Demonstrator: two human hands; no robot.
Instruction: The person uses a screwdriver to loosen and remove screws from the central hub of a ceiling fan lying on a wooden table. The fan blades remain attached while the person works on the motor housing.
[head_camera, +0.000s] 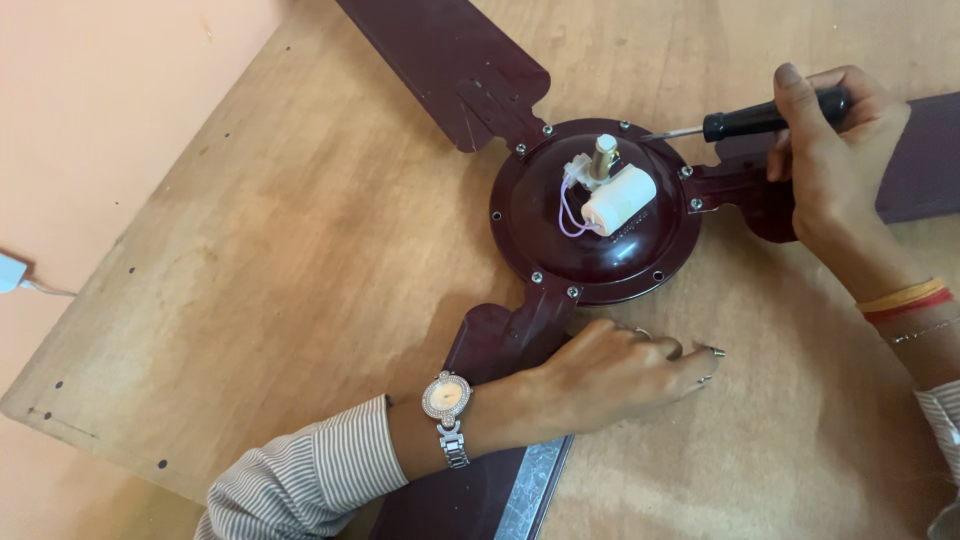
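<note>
A dark maroon ceiling fan lies on a wooden board, its round motor housing (600, 250) facing up with a white cylindrical capacitor (620, 198), a metal shaft and thin purple wires on top. Three blades spread out from it. My right hand (835, 150) grips a screwdriver (760, 120) with a black handle; its metal tip points at the housing's upper right rim near a screw. My left hand (610, 375) rests palm down on the near blade (500, 350) just below the housing, fingers curled, a watch on the wrist.
The wooden board (300, 260) lies on a peach-coloured floor. A white plug with a cord (12, 272) sits at the far left. One fan blade (450, 60) reaches toward the top, another (930, 150) toward the right under my right hand.
</note>
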